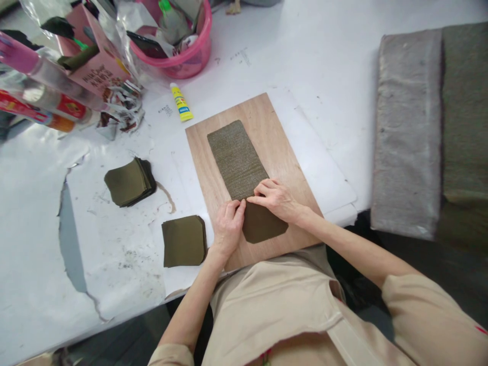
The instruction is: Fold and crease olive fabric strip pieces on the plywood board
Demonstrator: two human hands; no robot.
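On the wooden board [290,157] lies a textured olive fabric piece [236,157]. A smooth, darker olive piece with cut corners [263,226] meets its near end. My left hand [229,223] has its thumb and fingers closed at the left end of the line where the two pieces join. Just beside it, my right hand [276,201] is bent over the same line with its fingertips pinched on the edge. The fingertips of both hands almost touch. What lies beneath the fingers is hidden.
Two stacks of olive pieces, a near one [183,241] and a far one [127,183], sit left of the board. A yellow glue tube [181,104] lies behind it. A pink basket [202,51] and bottles stand at the back left. Folded fabric [406,132] is at right.
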